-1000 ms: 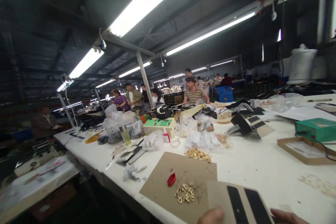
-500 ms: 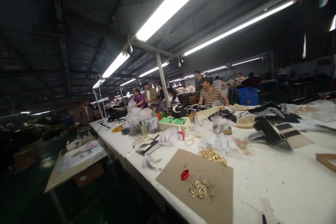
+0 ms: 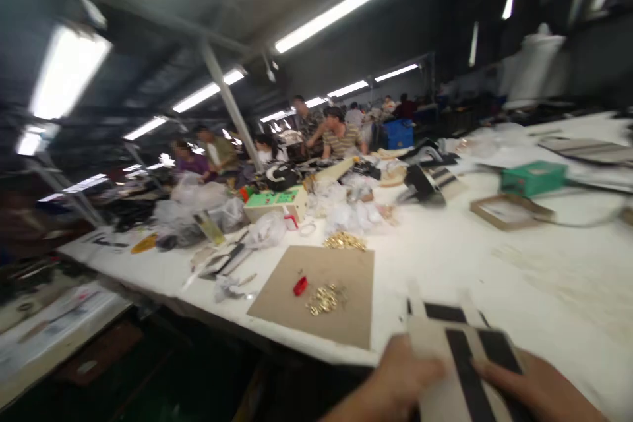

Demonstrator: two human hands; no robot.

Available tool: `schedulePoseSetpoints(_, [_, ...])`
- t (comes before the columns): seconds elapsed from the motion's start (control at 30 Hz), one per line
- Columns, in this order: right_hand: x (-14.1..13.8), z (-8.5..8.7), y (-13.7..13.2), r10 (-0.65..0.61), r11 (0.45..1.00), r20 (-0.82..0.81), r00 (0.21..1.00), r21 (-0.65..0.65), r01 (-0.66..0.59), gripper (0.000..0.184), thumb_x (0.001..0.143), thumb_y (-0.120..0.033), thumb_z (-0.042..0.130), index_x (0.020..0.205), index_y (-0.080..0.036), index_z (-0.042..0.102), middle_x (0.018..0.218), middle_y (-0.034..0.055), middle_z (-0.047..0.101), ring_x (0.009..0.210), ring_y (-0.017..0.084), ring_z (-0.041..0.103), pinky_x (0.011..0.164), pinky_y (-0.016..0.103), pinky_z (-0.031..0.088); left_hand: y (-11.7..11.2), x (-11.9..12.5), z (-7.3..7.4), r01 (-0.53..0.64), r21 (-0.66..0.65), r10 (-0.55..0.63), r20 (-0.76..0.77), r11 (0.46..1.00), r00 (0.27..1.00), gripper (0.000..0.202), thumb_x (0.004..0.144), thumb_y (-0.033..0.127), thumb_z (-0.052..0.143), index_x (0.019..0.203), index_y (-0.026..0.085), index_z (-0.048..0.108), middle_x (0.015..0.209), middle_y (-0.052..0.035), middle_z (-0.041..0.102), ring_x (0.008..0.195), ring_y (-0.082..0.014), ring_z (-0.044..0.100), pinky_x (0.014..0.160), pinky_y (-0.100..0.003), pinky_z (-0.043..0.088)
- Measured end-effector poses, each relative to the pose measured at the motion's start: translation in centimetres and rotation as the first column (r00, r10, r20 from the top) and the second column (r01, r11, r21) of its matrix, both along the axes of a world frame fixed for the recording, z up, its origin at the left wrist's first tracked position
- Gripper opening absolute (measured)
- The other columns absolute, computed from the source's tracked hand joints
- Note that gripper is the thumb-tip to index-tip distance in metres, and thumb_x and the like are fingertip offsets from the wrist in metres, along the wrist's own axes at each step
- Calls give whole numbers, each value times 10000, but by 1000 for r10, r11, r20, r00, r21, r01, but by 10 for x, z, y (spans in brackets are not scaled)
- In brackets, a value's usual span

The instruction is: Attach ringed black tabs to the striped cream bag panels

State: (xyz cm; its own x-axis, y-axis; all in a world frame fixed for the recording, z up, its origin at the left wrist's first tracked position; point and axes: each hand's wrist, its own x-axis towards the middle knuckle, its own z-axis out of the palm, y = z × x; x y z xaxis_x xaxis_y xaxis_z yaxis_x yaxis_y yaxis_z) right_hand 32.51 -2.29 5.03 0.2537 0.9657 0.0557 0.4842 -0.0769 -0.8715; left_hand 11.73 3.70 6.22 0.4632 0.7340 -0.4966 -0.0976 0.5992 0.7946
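Note:
At the lower right, over the table's near edge, my left hand [image 3: 403,369] grips the left side of some flat beige panels with black stripes [image 3: 459,356]. My right hand [image 3: 539,382] is closed on their right side, thumb lying across the top. Motion blurs both hands, and the panels' lower end runs out of view; whether they are one piece or a stack I cannot tell. Left of my hands lies a brown board [image 3: 346,277] bearing gold chain links [image 3: 324,300] and a red ring-shaped item [image 3: 300,286].
The white table [image 3: 445,257] also carries a pile of gold pieces [image 3: 345,241], plastic bags [image 3: 267,231], a cream-and-green machine [image 3: 277,201], a shallow cardboard tray [image 3: 512,211] and a green box [image 3: 534,178]. Several people, one in a striped shirt [image 3: 343,142], are across the table.
The view has swung right, bringing the green box and tray into sight. Both my hands and the striped panels now show at the lower right; earlier no hand of mine was visible.

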Motion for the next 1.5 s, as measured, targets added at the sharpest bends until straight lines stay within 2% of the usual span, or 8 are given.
schedulePoseSetpoints(0.1, [7, -3, -9, 6, 987, -371, 929, -146, -65, 369, 838, -443, 675, 1088, -189, 776, 1056, 110, 790, 1047, 355, 733, 917, 432, 603, 15, 17, -13, 164, 160, -145, -127, 973, 981, 550, 642, 369, 949, 1072, 87, 755, 989, -124, 788, 864, -269, 725, 812, -369, 581])
schedulePoseSetpoints(0.2, [14, -9, 3, -158, 962, -454, 877, -272, 32, 331, 777, -386, 758, 1029, -170, 756, 989, 86, 797, 902, 306, 755, 755, 343, 610, 36, 27, -21, 263, 200, -225, -192, 944, 955, 561, 659, 437, 920, 1082, 105, 761, 1030, -140, 800, 890, -297, 745, 773, -357, 588])
schedulePoseSetpoints(0.33, [18, -9, 13, -192, 946, -345, 919, -314, 79, 274, 783, -362, 765, 972, -164, 754, 952, 71, 796, 880, 281, 748, 724, 312, 579, 47, 28, -18, 360, 265, -260, -347, 895, 901, 446, 728, 432, 853, 1055, 139, 775, 1044, -121, 805, 933, -320, 753, 776, -371, 594])
schedulePoseSetpoints(0.57, [11, -16, 1, -33, 964, -37, 999, -263, 22, 134, 846, -289, 690, 926, -200, 750, 887, 13, 779, 828, 231, 731, 718, 297, 538, 39, 26, -17, 618, 398, -313, -605, 678, 732, 261, 838, 290, 699, 1065, 201, 793, 1050, -38, 799, 1004, -271, 734, 855, -328, 560])
schedulePoseSetpoints(0.77, [10, -13, -5, -8, 924, -45, 999, -382, -10, 174, 844, -348, 716, 901, -191, 761, 837, 34, 775, 781, 239, 731, 674, 303, 532, 34, 25, -6, 708, 346, -367, -669, 616, 647, 244, 880, 259, 599, 1031, 183, 775, 918, -39, 779, 844, -238, 729, 717, -297, 543])
schedulePoseSetpoints(0.97, [10, -14, 1, 138, 891, 222, 965, -454, -23, 186, 866, -348, 699, 763, -196, 731, 787, 74, 759, 754, 253, 716, 656, 304, 487, 35, 29, -8, 783, 281, -402, -733, 555, 548, 194, 859, 280, 588, 882, 173, 748, 847, -68, 770, 807, -259, 726, 636, -287, 522])
schedulePoseSetpoints(1.27, [24, 5, 24, 30, 882, 102, 994, -471, 22, 248, 854, -413, 709, 767, -182, 731, 767, 65, 753, 724, 237, 706, 602, 285, 490, 67, 39, 2, 705, 321, -388, -656, 632, 647, 214, 826, 291, 656, 970, 189, 778, 911, -41, 801, 840, -255, 746, 675, -297, 548])
schedulePoseSetpoints(1.5, [32, -8, 60, 4, 879, 238, 971, -465, 110, 279, 846, -430, 736, 774, -160, 728, 793, 96, 748, 748, 246, 698, 618, 298, 478, 98, 54, -24, 669, 398, -282, -684, 628, 672, 262, 805, 286, 685, 1027, 205, 798, 1034, -42, 807, 1003, -284, 738, 854, -350, 544])
